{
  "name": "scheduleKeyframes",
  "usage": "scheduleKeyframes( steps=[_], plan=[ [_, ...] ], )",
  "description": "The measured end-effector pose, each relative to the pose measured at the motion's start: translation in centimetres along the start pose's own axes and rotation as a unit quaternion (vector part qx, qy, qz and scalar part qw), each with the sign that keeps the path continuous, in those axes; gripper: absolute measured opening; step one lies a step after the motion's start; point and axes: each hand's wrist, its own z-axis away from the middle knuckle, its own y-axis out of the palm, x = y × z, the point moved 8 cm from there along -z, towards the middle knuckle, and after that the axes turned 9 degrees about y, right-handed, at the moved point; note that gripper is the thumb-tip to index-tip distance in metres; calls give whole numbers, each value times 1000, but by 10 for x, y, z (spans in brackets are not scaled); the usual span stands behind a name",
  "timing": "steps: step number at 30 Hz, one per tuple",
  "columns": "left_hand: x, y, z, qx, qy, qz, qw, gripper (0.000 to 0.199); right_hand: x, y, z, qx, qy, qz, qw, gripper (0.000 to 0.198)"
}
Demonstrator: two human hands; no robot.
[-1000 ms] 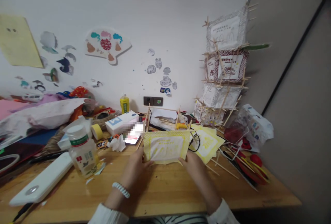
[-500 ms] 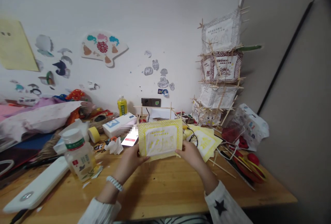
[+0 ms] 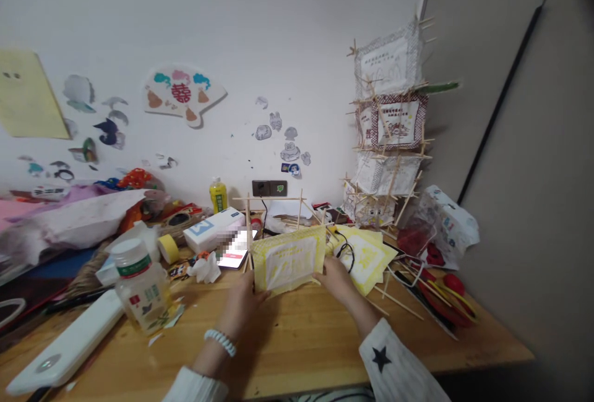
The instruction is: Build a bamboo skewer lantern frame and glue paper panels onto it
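A small lantern frame of thin wooden sticks (image 3: 300,207) with a yellow-bordered paper panel (image 3: 288,261) on its front is between my two hands, just above the table. My left hand (image 3: 247,300) is closed on its lower left corner, thumb along the bottom edge. At the lower right, my right hand (image 3: 335,279) grips the panel's edge. Yellow printed sheets (image 3: 366,253) lie right of it, with a black cord over them. A phone (image 3: 237,250) with a lit screen is just to the left.
A tall stick-and-paper lantern tower (image 3: 392,120) stands at the back right. To the left are a plastic bottle (image 3: 143,290), a white device (image 3: 69,343), yellow tape (image 3: 167,248) and a tissue box (image 3: 214,229). Loose sticks (image 3: 403,303) lie on the wooden table (image 3: 297,346).
The lantern frame has tilted and turned, its panel's left side now lower and its face angled. Both hands have shifted slightly with it and keep their hold. The view has moved a little.
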Motion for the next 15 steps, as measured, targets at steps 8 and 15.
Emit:
scheduleKeyframes(
  steps=[8, 15],
  plan=[
    [-5, 6, 0, 12, 8, 26, 1000, 22, -1, 0, 7, -66, -6, 51, 996, 20],
    [-11, 5, 1, 5, 17, 49, 999, 22, 0, -3, 14, -110, -13, 56, 992, 13]
  ],
)
